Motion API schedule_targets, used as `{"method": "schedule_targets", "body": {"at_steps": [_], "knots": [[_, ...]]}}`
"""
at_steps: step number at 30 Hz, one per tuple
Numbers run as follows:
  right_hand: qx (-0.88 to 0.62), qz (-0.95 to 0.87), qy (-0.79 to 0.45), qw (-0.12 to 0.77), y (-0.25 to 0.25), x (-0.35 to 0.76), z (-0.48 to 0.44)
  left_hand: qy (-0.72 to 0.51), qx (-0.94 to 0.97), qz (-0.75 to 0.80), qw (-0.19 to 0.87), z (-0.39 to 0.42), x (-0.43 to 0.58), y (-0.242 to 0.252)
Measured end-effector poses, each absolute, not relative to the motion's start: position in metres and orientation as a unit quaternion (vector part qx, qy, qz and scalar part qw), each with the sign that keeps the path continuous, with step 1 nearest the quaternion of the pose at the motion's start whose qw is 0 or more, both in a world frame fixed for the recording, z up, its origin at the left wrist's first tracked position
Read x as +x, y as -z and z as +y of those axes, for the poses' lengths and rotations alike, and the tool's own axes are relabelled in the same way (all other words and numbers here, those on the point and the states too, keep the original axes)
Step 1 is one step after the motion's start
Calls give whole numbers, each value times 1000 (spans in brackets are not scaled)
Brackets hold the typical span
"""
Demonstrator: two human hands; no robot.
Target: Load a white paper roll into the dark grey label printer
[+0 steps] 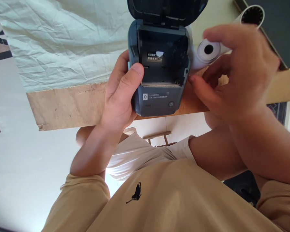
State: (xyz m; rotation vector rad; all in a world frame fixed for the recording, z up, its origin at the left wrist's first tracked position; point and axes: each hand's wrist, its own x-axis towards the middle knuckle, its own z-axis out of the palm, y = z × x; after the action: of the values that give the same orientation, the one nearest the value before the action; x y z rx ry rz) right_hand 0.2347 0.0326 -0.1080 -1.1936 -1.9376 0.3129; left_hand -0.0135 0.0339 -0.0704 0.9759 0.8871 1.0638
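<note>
A dark blue-grey label printer [159,100] is held upright over the table's front edge, its black lid [168,11] swung open at the top. Its inner compartment shows a small torn label and no roll. My left hand [123,87] grips the printer's left side, thumb on the front rim. To the right of the printer is my right hand [234,67], fingers apart and curved, with the thumb near the printer's lower right side. Between the right hand's fingers and the printer lies a white roll [208,51] with a dark core hole, close behind the fingers.
A second white roll [252,15] stands at the upper right beside a dark flat tray-like object [280,29]. A pale green cloth [70,42] covers part of the wooden table [67,106]. My legs are under the table edge.
</note>
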Motion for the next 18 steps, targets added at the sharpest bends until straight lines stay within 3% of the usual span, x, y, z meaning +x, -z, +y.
{"method": "schedule_targets", "body": {"at_steps": [5, 18], "knots": [[-435, -805, 24, 403, 108, 224, 29, -468, 424, 404, 662, 34, -13, 71], [-419, -824, 17, 382, 109, 222, 25, -463, 461, 412, 636, 32, -15, 71]]}}
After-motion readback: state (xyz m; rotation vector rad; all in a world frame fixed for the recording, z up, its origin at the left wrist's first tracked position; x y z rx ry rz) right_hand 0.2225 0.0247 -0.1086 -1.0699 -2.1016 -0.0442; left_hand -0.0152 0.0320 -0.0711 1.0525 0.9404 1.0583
